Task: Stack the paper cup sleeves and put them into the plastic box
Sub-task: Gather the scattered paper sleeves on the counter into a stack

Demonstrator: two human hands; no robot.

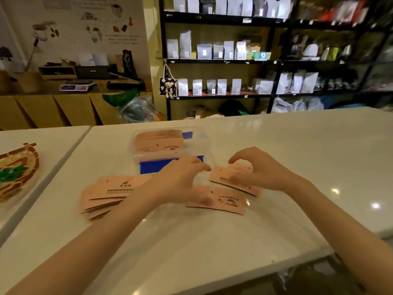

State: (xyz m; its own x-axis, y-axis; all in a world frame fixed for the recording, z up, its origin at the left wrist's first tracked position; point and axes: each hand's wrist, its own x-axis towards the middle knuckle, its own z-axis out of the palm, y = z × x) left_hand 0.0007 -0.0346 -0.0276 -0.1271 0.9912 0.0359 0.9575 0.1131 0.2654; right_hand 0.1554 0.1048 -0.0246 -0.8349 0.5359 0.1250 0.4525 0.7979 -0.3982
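Note:
A clear plastic box (200,137) with blue clips stands on the white table and holds a stack of pink paper cup sleeves (159,141). In front of it, my left hand (180,179) hovers with its fingers spread, its thumb near a flat pink sleeve (227,202). My right hand (255,169) rests with curled fingers on a small stack of sleeves (240,184); no grip around the stack shows. A fanned pile of loose sleeves (106,194) lies to the left, partly hidden by my left forearm.
A woven basket (19,167) with green contents sits on the neighbouring table at the left. The white table (297,145) stretches bare to the right and toward me. Black shelves of bags (223,52) stand behind the table.

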